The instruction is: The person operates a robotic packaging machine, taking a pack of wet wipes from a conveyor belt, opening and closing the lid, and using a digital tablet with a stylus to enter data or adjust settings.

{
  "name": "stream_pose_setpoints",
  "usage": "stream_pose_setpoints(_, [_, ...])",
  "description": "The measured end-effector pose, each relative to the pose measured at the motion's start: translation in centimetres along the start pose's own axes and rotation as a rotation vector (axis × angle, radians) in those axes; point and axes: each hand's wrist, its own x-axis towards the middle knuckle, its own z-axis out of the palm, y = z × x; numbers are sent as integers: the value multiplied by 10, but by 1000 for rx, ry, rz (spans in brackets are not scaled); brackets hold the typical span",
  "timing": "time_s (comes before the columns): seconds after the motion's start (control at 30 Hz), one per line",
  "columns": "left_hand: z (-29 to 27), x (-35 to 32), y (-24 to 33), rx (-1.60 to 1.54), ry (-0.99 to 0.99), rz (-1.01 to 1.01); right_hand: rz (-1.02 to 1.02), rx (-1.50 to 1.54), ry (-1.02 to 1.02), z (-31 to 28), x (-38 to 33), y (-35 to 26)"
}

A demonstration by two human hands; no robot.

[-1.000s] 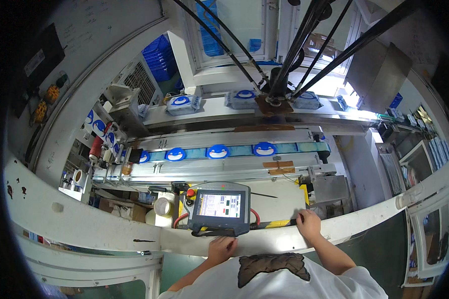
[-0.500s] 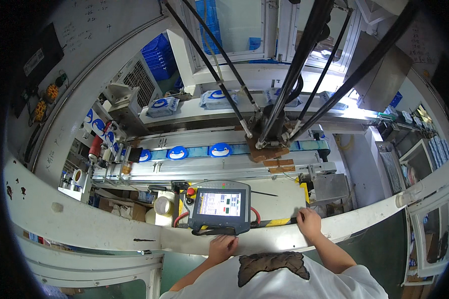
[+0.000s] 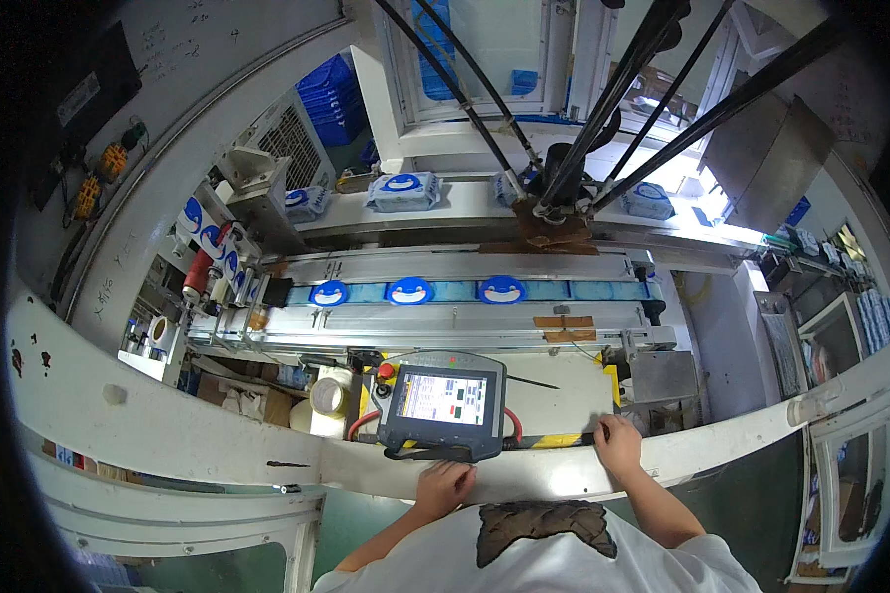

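My left hand (image 3: 446, 484) rests on the white curved rail (image 3: 544, 472), fingers curled in, just below a teach pendant (image 3: 442, 403) with a lit screen and a red stop button. Farther right, my right hand (image 3: 618, 445) lies on the same rail with its fingers bent into a loose fist, beside yellow-and-black tape (image 3: 559, 441). I see nothing held in either hand. Beyond the pendant, blue oval labels with a smiling whale face (image 3: 409, 291) lie on a light-blue strip along the conveyor (image 3: 465, 318).
A black-armed pick-and-place robot (image 3: 561, 188) hangs over the far belt (image 3: 465, 212), where wet-wipe packs (image 3: 403, 191) stand. Blue crates (image 3: 331, 99) are stacked behind. A tape roll (image 3: 328, 396) sits left of the pendant, and a label roller unit (image 3: 203, 267) stands far left.
The robot head has swung from over the near conveyor back to the far belt. The whale labels sit farther right, and the packs behind have shifted. Both my hands stay in place.
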Motion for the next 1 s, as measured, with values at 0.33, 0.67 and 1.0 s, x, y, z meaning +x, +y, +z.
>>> stream_pose_setpoints(0.33, [1, -1, -3, -6, 6, 0, 2, -15, 11, 1, 0, 0])
stream_pose_setpoints(0.67, [-2, 1, 0, 1, -4, 13, 21, -2, 10, 0, 1, -3])
stream_pose_setpoints(1.0, [-1, 0, -2, -8, 22, 21, 25, -5, 11, 0, 0, -2])
